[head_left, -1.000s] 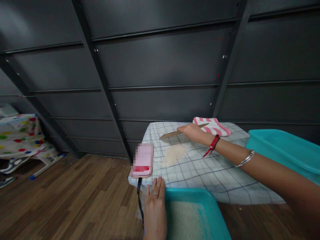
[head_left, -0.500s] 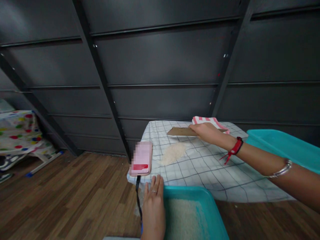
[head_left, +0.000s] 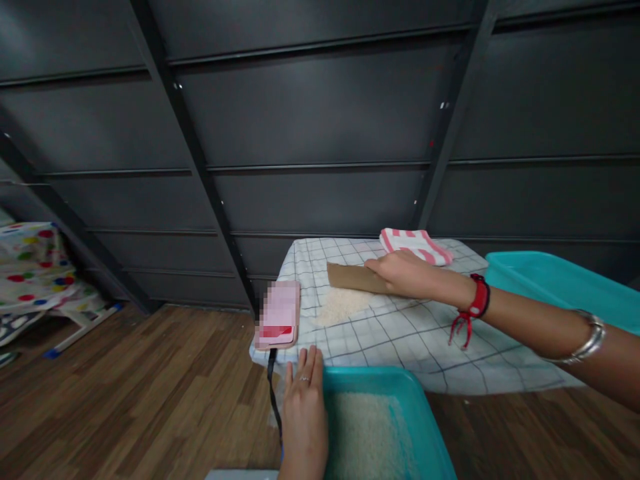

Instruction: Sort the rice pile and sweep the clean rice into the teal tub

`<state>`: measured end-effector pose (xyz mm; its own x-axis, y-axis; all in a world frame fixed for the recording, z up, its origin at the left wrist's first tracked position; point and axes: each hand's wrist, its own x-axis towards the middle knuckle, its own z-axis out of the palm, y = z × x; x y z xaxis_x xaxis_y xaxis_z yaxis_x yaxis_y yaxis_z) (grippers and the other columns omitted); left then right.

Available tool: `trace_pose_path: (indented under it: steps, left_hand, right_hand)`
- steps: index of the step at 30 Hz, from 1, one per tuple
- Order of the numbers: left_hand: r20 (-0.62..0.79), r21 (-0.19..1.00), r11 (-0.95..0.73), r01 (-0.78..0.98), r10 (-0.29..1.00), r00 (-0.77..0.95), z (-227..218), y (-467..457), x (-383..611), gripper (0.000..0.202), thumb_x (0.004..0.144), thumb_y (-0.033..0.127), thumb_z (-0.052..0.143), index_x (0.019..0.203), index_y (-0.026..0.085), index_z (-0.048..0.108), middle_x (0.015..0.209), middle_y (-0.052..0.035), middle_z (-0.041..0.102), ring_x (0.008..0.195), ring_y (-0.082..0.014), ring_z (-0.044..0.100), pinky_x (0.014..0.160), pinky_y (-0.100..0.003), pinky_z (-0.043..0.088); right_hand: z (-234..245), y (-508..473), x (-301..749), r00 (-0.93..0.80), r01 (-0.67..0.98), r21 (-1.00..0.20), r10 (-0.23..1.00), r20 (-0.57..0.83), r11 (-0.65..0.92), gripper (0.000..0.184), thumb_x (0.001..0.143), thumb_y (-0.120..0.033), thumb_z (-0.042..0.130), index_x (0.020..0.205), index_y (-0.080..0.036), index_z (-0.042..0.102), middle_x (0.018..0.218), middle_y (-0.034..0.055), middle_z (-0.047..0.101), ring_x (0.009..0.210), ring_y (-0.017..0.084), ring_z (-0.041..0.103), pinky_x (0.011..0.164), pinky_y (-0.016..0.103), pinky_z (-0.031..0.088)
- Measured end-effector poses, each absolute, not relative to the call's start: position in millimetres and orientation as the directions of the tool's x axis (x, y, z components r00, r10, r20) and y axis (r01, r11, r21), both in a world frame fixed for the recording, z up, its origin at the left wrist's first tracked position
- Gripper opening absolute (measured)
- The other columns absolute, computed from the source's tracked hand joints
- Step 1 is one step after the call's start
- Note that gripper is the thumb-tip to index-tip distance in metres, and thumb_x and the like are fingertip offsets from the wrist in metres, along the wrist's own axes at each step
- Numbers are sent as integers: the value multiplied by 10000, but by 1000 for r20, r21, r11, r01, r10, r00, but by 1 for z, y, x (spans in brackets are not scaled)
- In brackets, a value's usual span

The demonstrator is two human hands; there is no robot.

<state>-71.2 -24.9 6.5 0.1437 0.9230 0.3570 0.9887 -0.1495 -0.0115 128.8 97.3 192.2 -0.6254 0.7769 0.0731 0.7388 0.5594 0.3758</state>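
In my right hand [head_left: 407, 272] is a flat strip of brown cardboard [head_left: 353, 277], held on edge at the far side of a small pile of rice [head_left: 345, 305]. The pile lies on a white checked cloth [head_left: 400, 333] that covers the table. My left hand [head_left: 304, 407] rests with fingers stretched out along the left rim of a teal tub [head_left: 373, 375], close to the table's front edge. More rice [head_left: 367, 427] lies inside this tub. The left thumb is hidden from view.
A pink phone [head_left: 280, 310] with a black strap lies at the table's left edge. Behind my right hand is a folded pink-and-white striped towel [head_left: 415, 245]. Another teal tub [head_left: 545, 277] stands at right. Dark panelled wall [head_left: 320, 120] rises behind the table.
My right hand has brought the cardboard nearer and tilted it down to the back edge of the rice pile. My left hand stays at the tub rim. The view has shifted slightly.
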Motion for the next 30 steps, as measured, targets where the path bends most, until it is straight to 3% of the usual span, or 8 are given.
trace_pose_path:
  steps: [6, 16, 25, 30]
  left_hand:
    - [364, 41, -171, 984, 920, 144, 6, -26, -72, 692, 701, -130, 238, 1295, 128, 483, 1311, -116, 538, 1255, -208, 439, 1019, -413, 422]
    - [310, 81, -115, 990, 947, 84, 22, -27, -63, 659, 710, -130, 234, 1250, 108, 526, 1289, -130, 547, 1236, -238, 462, 1008, -469, 423]
    - [310, 68, -105, 992, 948, 79, 28, -28, -61, 616, 738, -125, 238, 1217, 102, 552, 1263, -131, 565, 1211, -241, 487, 995, -470, 432]
    - [333, 61, -117, 991, 939, 91, 26, -28, -62, 633, 728, -125, 250, 1229, 124, 546, 1264, -128, 571, 1215, -229, 488, 1000, -467, 428]
  right_hand:
    - [196, 105, 137, -493, 804, 416, 867, 68, 425, 252, 797, -71, 455, 1003, -91, 598, 767, 125, 663, 677, 208, 617, 491, 279, 261]
    - [183, 83, 148, -602, 750, 338, 798, -8, 569, 262, 749, -68, 484, 964, -141, 615, 730, 78, 656, 625, 181, 595, 503, 268, 270]
    - [189, 90, 153, -513, 795, 387, 858, 20, 467, 244, 812, -96, 449, 1007, -118, 593, 860, 141, 678, 702, 243, 625, 498, 299, 216]
    - [190, 83, 155, -536, 771, 394, 844, -21, 500, 219, 819, -103, 468, 997, -117, 595, 845, 132, 681, 709, 242, 630, 514, 296, 235]
